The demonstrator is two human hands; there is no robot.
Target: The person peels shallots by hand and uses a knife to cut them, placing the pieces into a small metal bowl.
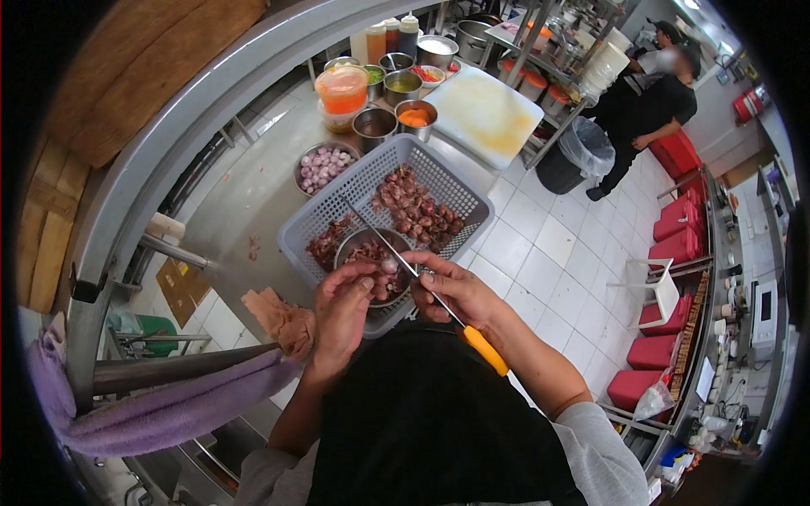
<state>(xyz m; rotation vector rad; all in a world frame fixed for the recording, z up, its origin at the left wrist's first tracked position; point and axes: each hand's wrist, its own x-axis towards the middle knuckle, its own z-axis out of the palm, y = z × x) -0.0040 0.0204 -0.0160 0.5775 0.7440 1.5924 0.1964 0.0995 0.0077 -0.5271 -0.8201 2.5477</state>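
Note:
My right hand point(451, 291) grips a knife point(390, 247) along the blade, with its yellow handle sticking out behind towards me. The blade points forward and left over a grey plastic basket point(295, 228). My left hand point(344, 308) is closed, fingers curled, around a pale shallot point(389, 265), partly hidden by the fingers. Both hands are over a metal bowl point(344, 246) of shallot skins, which sits inside the basket. Unpeeled reddish-brown shallots point(418, 207) lie in the basket's far right part. Just beyond the basket, a round metal bowl holds peeled purple shallots point(325, 167).
Metal pots, an orange-filled tub point(342, 88) and squeeze bottles point(408, 35) stand at the back of the steel table point(228, 202). Beside them lies a white cutting board point(485, 114). A purple towel point(177, 405) hangs at left. Beyond a bin point(561, 160), people in dark clothes stand.

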